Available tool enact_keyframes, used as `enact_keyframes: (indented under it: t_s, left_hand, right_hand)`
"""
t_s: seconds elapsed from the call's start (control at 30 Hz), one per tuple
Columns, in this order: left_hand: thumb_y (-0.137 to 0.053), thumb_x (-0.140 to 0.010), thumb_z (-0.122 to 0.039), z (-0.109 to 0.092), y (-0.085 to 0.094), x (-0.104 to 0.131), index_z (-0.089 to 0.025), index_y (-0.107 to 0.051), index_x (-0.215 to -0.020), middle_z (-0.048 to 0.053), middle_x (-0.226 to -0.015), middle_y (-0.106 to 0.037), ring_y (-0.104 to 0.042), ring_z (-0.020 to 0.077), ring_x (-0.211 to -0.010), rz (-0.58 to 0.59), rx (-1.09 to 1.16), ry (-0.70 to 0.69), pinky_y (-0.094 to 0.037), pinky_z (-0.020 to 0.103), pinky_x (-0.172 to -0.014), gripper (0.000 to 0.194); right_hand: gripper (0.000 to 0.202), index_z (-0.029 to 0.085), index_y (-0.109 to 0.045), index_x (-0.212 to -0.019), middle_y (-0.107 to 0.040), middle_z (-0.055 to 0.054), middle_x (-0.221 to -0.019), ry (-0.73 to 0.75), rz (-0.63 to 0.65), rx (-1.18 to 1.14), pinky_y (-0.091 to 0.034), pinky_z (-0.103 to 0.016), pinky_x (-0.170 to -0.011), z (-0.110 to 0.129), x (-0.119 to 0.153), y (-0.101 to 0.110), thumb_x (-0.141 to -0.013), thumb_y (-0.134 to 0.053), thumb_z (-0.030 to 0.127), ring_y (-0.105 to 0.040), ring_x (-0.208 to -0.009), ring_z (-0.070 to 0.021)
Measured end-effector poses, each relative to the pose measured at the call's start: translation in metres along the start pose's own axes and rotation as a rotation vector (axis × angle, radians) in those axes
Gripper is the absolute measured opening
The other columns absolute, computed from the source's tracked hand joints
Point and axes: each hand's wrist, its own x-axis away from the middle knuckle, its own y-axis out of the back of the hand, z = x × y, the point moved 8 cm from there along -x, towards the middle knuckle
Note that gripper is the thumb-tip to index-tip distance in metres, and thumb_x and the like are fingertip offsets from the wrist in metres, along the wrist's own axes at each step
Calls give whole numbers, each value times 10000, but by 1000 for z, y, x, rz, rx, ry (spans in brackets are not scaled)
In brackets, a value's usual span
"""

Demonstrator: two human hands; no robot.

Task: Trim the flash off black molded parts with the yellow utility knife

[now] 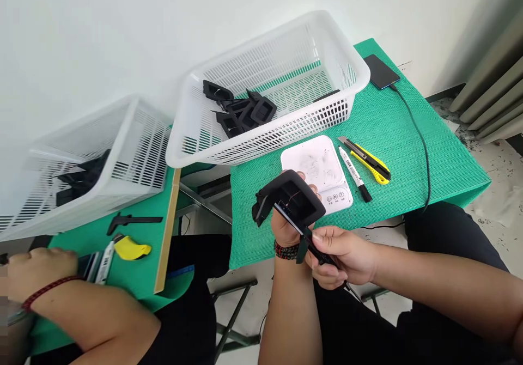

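My left hand (281,231), with a beaded bracelet at its wrist, grips a black plastic frame (311,195) from behind. Its palm is mostly hidden, and several fingertips show past the frame's far edge. My right hand (337,256) is closed around a black caliper (295,225) with a white-marked scale, which lies against the near side of the frame. Whether the caliper's jaws touch the frame I cannot tell. Just beyond both hands is a white digital scale (314,160) with smudges on its top, partly covered by the frame.
A white basket (261,139) holds several black frames (245,109). Right of the scale lie a marker (354,174) and a yellow utility knife (370,163). A phone (382,72) with a cable rests farther back. At left, a co-worker's arm (98,310) reaches over another green-covered table.
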Motion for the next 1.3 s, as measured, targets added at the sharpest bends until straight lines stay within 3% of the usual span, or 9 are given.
enact_keyframes:
  t_s: [0.3,0.5,0.63,0.97,1.3]
  left_hand:
    - [-947,-553,-418,-2,-2,1,-336,-713,-1004,-25,-993,-642,-555,128,-762,9,-15,10,-523,283,-746,515]
    - [-854,-651,-535,-3,-2,0,-355,-698,-1062,-3,-1012,-615,-521,147,-782,57,-26,9,-495,302,-739,475]
    - [-768,-748,-530,-3,1,-3,-347,-676,-1044,17,-984,-600,-482,167,-782,19,-52,53,-459,322,-725,359]
    - [-780,-771,-520,-3,2,-2,-398,-704,-1049,13,-1069,-612,-513,173,-821,61,-36,77,-481,350,-790,314]
    - [-884,-681,-452,-3,-1,2,-416,-710,-1028,-2,-1065,-633,-553,152,-808,44,-20,77,-507,275,-678,390]
  right_hand:
    - [435,142,-638,-762,-520,67,-453,12,5,0,-260,-178,-346,1,-1,-1,-880,-768,540,-322,-322,-50]
    - [461,147,-620,-738,-502,75,-432,6,0,21,-249,-178,-341,-1,-2,0,-869,-769,563,-311,-314,-46]
    - [490,157,-604,-715,-484,82,-418,-6,-6,42,-242,-181,-337,-5,-4,1,-865,-757,597,-294,-309,-47]
    - [473,161,-593,-752,-483,88,-434,12,20,93,-243,-191,-356,-4,-4,2,-907,-710,592,-283,-315,-46]
    - [456,155,-590,-771,-486,90,-487,-10,14,93,-249,-197,-380,4,-4,-1,-876,-760,565,-307,-343,-42]
